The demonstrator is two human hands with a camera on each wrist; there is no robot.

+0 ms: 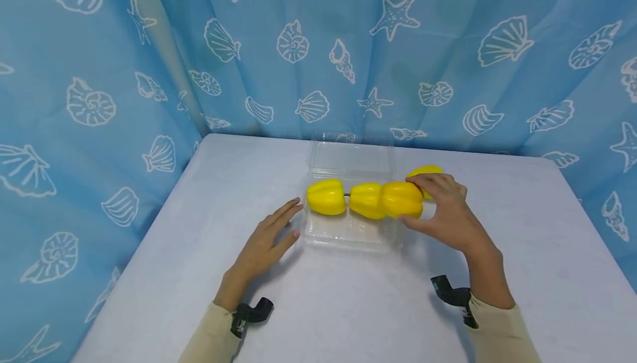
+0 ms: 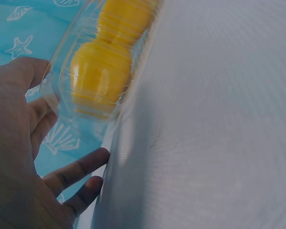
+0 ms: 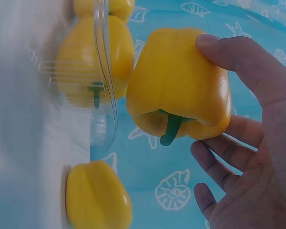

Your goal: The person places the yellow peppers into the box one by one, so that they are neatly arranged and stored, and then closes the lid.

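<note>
My right hand [image 1: 454, 216] grips a yellow bell pepper [image 1: 403, 200] between thumb and fingers, over the right end of an open clear plastic clamshell box [image 1: 343, 239]. In the right wrist view, the gripped pepper [image 3: 181, 76] is tilted, its green stem [image 3: 171, 129] pointing down. Two more yellow bell peppers, a left one [image 1: 325, 197] and a middle one [image 1: 365, 201], lie in a row inside the box. At the box's left end is my left hand [image 1: 261, 249], fingers spread and fingertips right at the wall, holding nothing.
Another yellow bell pepper [image 1: 427, 170] lies on the table right of the box, partly hidden behind my right hand. The box's lid [image 1: 351, 155] is folded back towards the curtain [image 1: 308, 53]. A white cloth [image 1: 199, 230] covers the table.
</note>
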